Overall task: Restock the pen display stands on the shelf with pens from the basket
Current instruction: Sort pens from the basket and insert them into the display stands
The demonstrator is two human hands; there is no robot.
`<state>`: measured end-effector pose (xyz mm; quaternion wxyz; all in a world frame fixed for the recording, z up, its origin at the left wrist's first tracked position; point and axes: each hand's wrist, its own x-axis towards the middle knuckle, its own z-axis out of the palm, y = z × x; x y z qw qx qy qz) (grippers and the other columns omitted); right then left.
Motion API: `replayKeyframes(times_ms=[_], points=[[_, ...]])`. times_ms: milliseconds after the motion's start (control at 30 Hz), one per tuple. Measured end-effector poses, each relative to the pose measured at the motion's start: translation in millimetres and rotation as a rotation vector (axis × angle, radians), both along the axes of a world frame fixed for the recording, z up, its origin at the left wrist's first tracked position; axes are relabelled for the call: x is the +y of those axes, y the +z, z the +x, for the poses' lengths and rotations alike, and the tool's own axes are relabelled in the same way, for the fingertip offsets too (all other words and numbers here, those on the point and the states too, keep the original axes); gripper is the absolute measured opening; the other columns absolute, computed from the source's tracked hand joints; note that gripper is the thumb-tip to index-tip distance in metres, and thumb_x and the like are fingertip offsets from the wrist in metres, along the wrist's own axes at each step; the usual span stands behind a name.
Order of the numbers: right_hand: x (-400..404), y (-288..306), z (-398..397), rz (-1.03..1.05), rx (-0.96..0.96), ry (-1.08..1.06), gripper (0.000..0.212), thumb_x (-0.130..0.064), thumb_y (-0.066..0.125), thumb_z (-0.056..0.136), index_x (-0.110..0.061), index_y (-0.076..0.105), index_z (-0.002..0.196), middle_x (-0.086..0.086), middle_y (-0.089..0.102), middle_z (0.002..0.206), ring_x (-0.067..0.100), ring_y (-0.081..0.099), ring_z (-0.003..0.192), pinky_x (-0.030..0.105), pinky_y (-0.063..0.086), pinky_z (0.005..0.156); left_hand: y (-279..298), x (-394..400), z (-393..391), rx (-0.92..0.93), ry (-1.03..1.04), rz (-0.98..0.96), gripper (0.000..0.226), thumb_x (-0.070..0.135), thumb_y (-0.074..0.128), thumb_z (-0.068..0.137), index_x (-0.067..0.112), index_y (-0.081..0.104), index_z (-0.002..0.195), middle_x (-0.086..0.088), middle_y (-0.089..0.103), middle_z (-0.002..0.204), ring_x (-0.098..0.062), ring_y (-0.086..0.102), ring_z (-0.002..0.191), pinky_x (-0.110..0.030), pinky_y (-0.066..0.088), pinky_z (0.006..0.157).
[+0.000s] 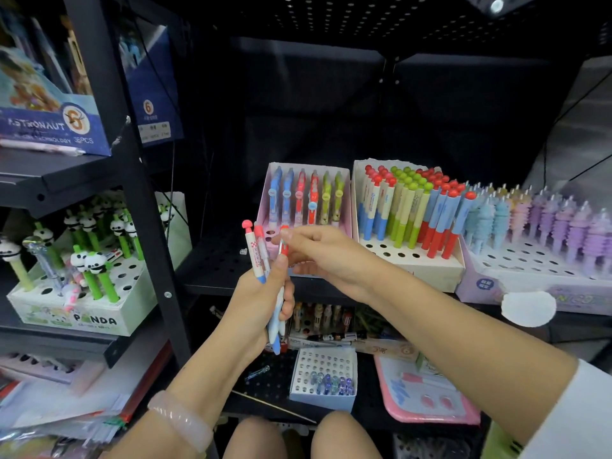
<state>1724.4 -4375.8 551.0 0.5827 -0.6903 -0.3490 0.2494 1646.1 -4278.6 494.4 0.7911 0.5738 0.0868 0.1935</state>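
Single head view, worn by the person, wide-angle with bent edges. It faces forward and slightly down into a black perforated shelf (pixel 218 260), close up. The pink pen stand (pixel 346 207) sits just above frame centre; both forearms come up from the bottom edge and meet right in front of it, below it in frame. Left of that stand the shelf upright (pixel 132 180) crosses the frame top to bottom. Below the stand a lower shelf level shows, and the person's knees (pixel 344 435) sit at the bottom edge.
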Motion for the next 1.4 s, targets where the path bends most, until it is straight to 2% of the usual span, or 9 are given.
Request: replayKeyframes(times_ms=[167, 333, 533, 633, 700, 967, 1100, 1233, 1400], points=[[-0.1, 25.5, 13.5, 0.066, -0.070, -0.135, 0.010, -0.018, 0.057, 0.092, -0.012, 0.064, 0.097, 0.000, 0.065, 0.081, 0.006, 0.062, 0.069, 0.017, 0.055, 0.068, 4.1, 4.1, 0.2, 0.065, 0.026, -0.012, 0.042, 0.052, 0.051, 0.080, 0.010, 0.050, 0.074, 0.000, 0.047, 0.049, -0.009, 0.039, 0.035, -0.019, 0.036, 0.035], [9.0, 64.1, 46.6, 0.227, -0.419, -0.505, 0.007, -0.025, 0.060, 0.091, -0.018, 0.059, 0.093, -0.001, 0.066, 0.080, 0.008, 0.063, 0.073, 0.023, 0.053, 0.072, -3.1, 10.8, -0.6, 0.117, 0.039, -0.072, 0.036, 0.042, 0.041, 0.095, 0.009, 0.046, 0.082, -0.001, 0.048, 0.047, -0.010, 0.034, 0.033, -0.018, 0.031, 0.035], [24.8, 49.0, 63.3, -0.042, -0.754, -0.548, 0.014, -0.027, 0.062, 0.089, -0.016, 0.059, 0.098, -0.007, 0.062, 0.079, 0.001, 0.058, 0.070, 0.006, 0.039, 0.057, -5.8, 14.0, -2.5, 0.090, 0.010, -0.068, 0.021, 0.035, 0.039, 0.099, 0.017, 0.045, 0.107, -0.004, 0.052, 0.059, -0.010, 0.033, 0.033, -0.020, 0.030, 0.035], [28.4, 39.9, 69.1, -0.186, -0.842, -0.521, 0.022, -0.031, 0.063, 0.087, -0.014, 0.062, 0.101, -0.001, 0.062, 0.094, 0.012, 0.058, 0.091, 0.023, 0.049, 0.076, -6.5, 15.3, -3.7, 0.054, 0.020, -0.051, 0.018, 0.031, 0.040, 0.099, 0.020, 0.048, 0.110, -0.005, 0.052, 0.061, -0.012, 0.036, 0.035, -0.020, 0.033, 0.036], [31.2, 35.6, 72.1, -0.263, -0.930, -0.548, 0.025, -0.035, 0.065, 0.085, -0.014, 0.066, 0.099, 0.005, 0.054, 0.111, 0.020, 0.047, 0.109, 0.029, 0.043, 0.086, -6.4, 15.3, -4.6, 0.033, 0.024, -0.056, 0.015, 0.029, 0.042, 0.098, 0.021, 0.050, 0.108, -0.004, 0.052, 0.059, -0.013, 0.040, 0.037, -0.020, 0.035, 0.036], [44.5, 34.3, 71.1, -0.546, -0.964, -0.554, 0.033, -0.044, 0.059, 0.086, -0.018, 0.059, 0.105, 0.011, 0.047, 0.124, 0.030, 0.039, 0.120, 0.041, 0.040, 0.094, -8.3, 13.7, -5.0, 0.005, 0.032, -0.055, 0.018, 0.023, 0.050, 0.094, 0.011, 0.046, 0.082, -0.003, 0.054, 0.054, -0.014, 0.044, 0.038, -0.020, 0.037, 0.036], [33.2, 28.4, 53.7, -0.356, -1.047, -0.609, 0.036, -0.034, 0.061, 0.086, -0.016, 0.054, 0.118, 0.007, 0.046, 0.128, 0.024, 0.040, 0.120, 0.037, 0.037, 0.098, -7.2, 15.8, -6.9, -0.019, 0.060, -0.027, 0.021, 0.021, 0.055, 0.090, 0.010, 0.044, 0.078, -0.001, 0.053, 0.052, -0.013, 0.042, 0.037, -0.020, 0.037, 0.036], [17.0, 13.3, 14.5, -0.062, -0.856, -0.451, 0.023, -0.036, 0.058, 0.089, -0.015, 0.060, 0.096, -0.002, 0.059, 0.097, 0.013, 0.053, 0.090, 0.024, 0.043, 0.079, -5.9, 14.1, -4.6, -0.007, 0.126, 0.022, 0.023, 0.018, 0.061, 0.088, 0.010, 0.044, 0.074, 0.002, 0.051, 0.049, -0.012, 0.041, 0.037, -0.020, 0.036, 0.036], [8.3, 4.7, -7.4, -0.079, -0.560, -0.336, 0.026, -0.037, 0.069, 0.081, -0.016, 0.055, 0.083, -0.008, 0.055, 0.071, 0.004, 0.051, 0.065, 0.020, 0.045, 0.062, -6.6, -2.2, 5.8, 0.019, 0.151, 0.037, 0.027, 0.015, 0.064, 0.086, 0.012, 0.042, 0.071, 0.004, 0.046, 0.044, -0.010, 0.040, 0.037, -0.020, 0.035, 0.036]])
